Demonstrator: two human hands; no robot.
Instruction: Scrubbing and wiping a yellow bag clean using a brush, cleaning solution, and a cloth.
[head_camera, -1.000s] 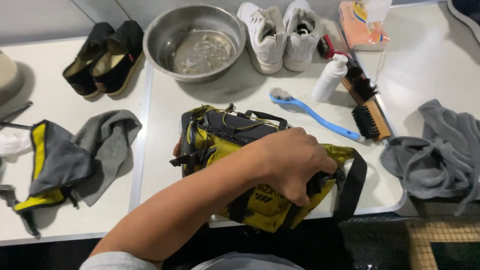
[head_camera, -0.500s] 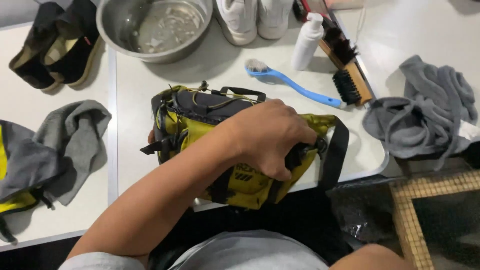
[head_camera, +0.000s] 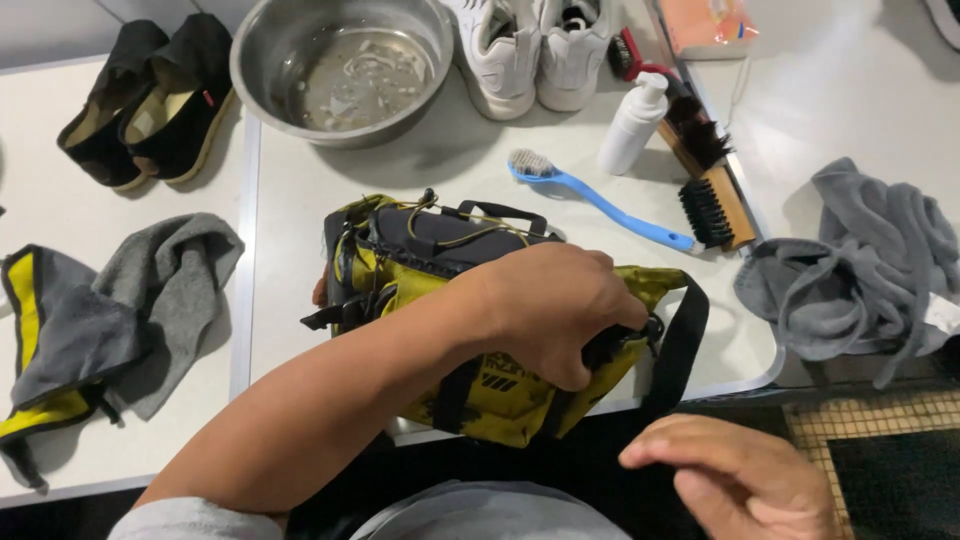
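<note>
A yellow-and-black waist bag (head_camera: 420, 270) lies at the white table's front edge, partly overhanging it. My left hand (head_camera: 550, 310) reaches across from the lower left and grips the bag's right end by its black strap (head_camera: 685, 340). My right hand (head_camera: 740, 480) hovers below the table edge at the bottom right, a little off the bag; it holds nothing and its fingers are loosely apart.
Behind the bag are a blue-handled brush (head_camera: 600, 200), a white pump bottle (head_camera: 635, 120), wooden brushes (head_camera: 710, 190), a steel bowl (head_camera: 340, 65), white sneakers (head_camera: 530, 50) and black shoes (head_camera: 140, 100). Grey cloths lie at the left (head_camera: 170, 290) and right (head_camera: 860, 270).
My right hand has come into view at the bottom right. The view has shifted slightly; my left hand keeps its grip on the bag.
</note>
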